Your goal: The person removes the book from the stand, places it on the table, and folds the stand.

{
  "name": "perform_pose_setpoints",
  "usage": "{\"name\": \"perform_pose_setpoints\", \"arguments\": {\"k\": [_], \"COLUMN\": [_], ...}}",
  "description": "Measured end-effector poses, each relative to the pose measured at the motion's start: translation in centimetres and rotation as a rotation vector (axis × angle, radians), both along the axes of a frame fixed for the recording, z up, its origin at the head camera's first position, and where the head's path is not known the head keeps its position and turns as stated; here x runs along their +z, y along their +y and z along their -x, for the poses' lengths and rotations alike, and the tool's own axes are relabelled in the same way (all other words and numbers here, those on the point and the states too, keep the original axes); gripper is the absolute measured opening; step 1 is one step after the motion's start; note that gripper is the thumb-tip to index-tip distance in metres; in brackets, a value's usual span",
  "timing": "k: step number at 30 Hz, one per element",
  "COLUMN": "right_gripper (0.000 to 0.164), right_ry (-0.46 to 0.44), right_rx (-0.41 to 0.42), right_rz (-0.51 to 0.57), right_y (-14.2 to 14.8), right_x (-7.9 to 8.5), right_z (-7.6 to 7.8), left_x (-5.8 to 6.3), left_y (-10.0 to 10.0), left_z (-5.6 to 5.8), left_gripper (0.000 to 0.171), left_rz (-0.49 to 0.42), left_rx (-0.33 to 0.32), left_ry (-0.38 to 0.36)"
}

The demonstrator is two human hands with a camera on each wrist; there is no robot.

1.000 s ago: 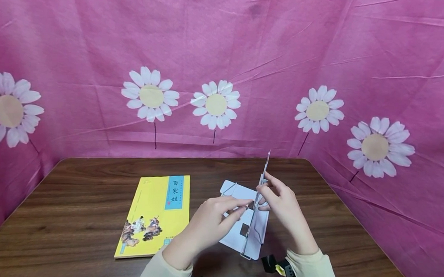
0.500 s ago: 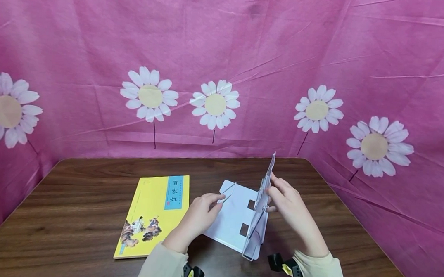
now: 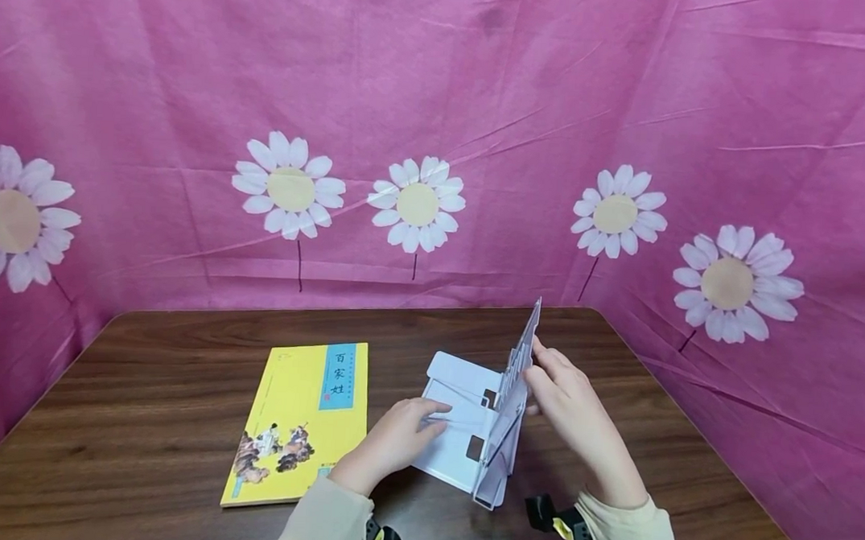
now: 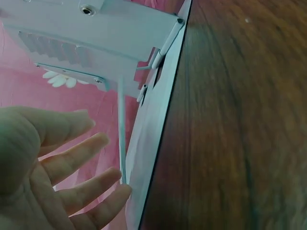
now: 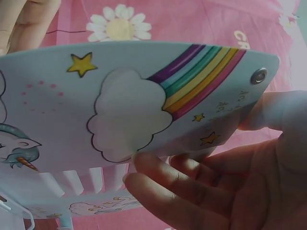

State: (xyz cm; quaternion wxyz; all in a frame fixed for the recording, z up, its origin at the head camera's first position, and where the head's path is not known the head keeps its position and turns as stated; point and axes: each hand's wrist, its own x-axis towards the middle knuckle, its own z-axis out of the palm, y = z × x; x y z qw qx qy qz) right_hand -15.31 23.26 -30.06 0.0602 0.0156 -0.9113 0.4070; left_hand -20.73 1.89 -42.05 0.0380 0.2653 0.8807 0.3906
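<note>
A white metal book stand stands on the table, its base plate lying flat and its back panel raised steeply. My right hand grips the back panel by its outer side. In the right wrist view, a rainbow, a cloud and stars decorate the panel, with the fingertips along its lower edge. My left hand is low over the base, fingers loosely spread. Seen from the left wrist, those fingers reach the end of a thin white rod close above the plate.
A yellow book with a blue title label lies left of the stand on the brown wooden table. A pink cloth with daisies hangs behind and around the table.
My left hand has drawn back from the panel, then come down over the base, and the wire rods now lie lower. The back panel has leaned slightly right with my right hand.
</note>
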Motion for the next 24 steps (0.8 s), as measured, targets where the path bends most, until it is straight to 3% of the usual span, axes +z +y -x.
{"name": "perform_pose_setpoints", "arguments": {"k": [7, 11, 16, 20, 24], "right_gripper": [0.057, 0.058, 0.058, 0.057, 0.056], "right_ry": [0.01, 0.005, 0.002, 0.011, 0.017], "right_rx": [-0.003, -0.004, -0.009, -0.01, -0.011], "right_rz": [0.0, 0.018, 0.07, 0.11, 0.125], "right_y": [0.0, -0.1, -0.2, -0.4, -0.5], "right_x": [0.0, -0.1, -0.2, -0.3, -0.4], "right_z": [0.1, 0.1, 0.2, 0.3, 0.4], "left_x": [-0.2, 0.3, 2.4, 4.4, 5.5], "left_y": [-0.2, -0.1, 0.6, 1.1, 1.3], "left_z": [0.1, -0.2, -1.4, -2.7, -3.7], "left_gripper": [0.029, 0.03, 0.038, 0.043, 0.045], "left_rz": [-0.002, -0.03, -0.155, -0.259, -0.298], "left_rx": [-0.038, -0.045, -0.051, -0.105, -0.154], "left_ry": [-0.049, -0.028, 0.009, 0.011, -0.008]}}
